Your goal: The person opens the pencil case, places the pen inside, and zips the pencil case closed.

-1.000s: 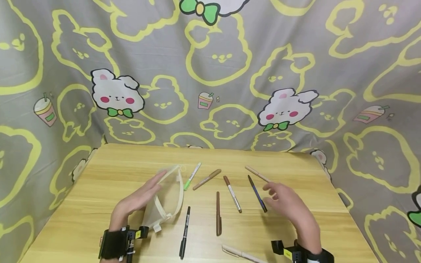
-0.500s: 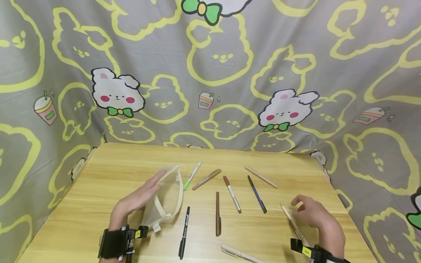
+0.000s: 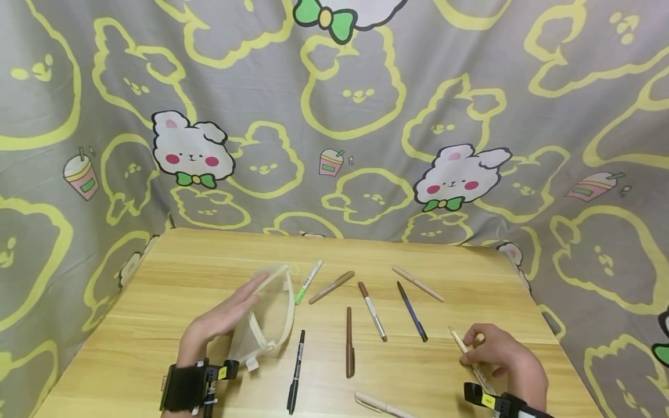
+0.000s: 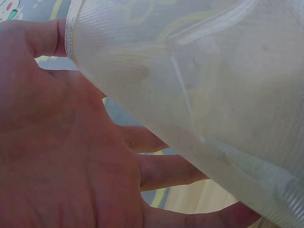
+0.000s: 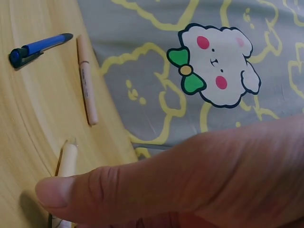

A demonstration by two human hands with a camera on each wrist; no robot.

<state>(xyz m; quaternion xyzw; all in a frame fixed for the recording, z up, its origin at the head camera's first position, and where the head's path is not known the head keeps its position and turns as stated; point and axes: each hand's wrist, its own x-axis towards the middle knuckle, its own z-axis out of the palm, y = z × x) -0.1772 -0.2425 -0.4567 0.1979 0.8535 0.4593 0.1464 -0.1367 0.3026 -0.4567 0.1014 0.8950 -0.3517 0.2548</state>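
A translucent, cream-edged zip pouch stands with its mouth open toward the right. My left hand rests against its left side with straight fingers. In the left wrist view, the spread fingers pass behind the sheer pouch wall. On the right of the table, my right hand pinches a cream pen near its upper part. The right wrist view has the thumb lying across that pen, the other fingers mostly hidden beneath.
Several pens lie scattered on the wooden table: a green-tipped marker, tan pen, brown-and-silver pen, blue pen, beige pen, brown pen, black pen and cream capped pen. A patterned curtain surrounds the table.
My right hand has moved right and toward me, from beside the blue and beige pens to the cream pen, and now pinches it. The left hand stays at the pouch.
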